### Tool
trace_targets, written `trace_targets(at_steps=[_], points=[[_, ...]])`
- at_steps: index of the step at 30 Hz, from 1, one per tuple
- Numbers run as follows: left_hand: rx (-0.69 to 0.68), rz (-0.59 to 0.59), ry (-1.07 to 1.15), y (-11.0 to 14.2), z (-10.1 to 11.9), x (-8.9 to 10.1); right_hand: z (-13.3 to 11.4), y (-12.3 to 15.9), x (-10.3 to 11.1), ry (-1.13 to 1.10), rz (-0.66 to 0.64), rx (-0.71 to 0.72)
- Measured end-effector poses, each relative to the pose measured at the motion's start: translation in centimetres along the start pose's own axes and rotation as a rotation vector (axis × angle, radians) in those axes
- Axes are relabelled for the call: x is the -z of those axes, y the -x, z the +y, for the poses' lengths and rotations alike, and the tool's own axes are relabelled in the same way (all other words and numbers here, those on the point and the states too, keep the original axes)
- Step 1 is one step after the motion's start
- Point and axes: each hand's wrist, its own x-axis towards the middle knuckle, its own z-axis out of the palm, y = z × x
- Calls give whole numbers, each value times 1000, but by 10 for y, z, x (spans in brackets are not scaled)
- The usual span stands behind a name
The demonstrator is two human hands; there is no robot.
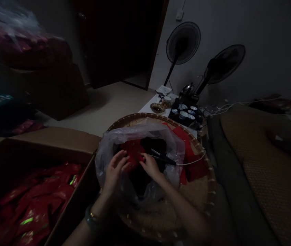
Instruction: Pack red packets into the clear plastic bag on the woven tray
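A red packet (133, 149) is between my hands, over the opening of a clear plastic bag (175, 139) with dark contents (137, 181). At the packet's right edge, my right hand (150, 166) has its thumb and fingers closed on it. My left hand (115, 169) is at the packet's left side, slightly blurred, with its fingers apart. Just right of my right hand lies a black tong-like tool (166, 159) with a white cord. The bag sits on a round woven bamboo tray (196, 198), and flat red packets (194, 160) lie at its right side.
An open cardboard box (66, 138) with many red packets (40, 201) stands at left. Beyond the tray are small cups (183, 115) on a low table and two standing fans (183, 42). A woven mat (271, 164) covers the seat at right.
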Motion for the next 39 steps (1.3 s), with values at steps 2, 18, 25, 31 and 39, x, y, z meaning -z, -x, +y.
trace_targets(at_steps=[2, 18, 25, 31, 39], points=[[16, -5, -103, -8, -12, 4, 1, -1, 7, -147, 48, -10], [-2, 57, -188, -25, -49, 11, -13, 31, 9, -856, 64, -291], [-86, 66, -270, -22, -46, 9, -12, 33, 10, -938, 37, -283], [-136, 90, -356, -22, -47, 14, -14, 34, 7, -1024, 37, -346], [-319, 45, -561, -20, -52, 17, -13, 35, 6, -1040, 59, -380]])
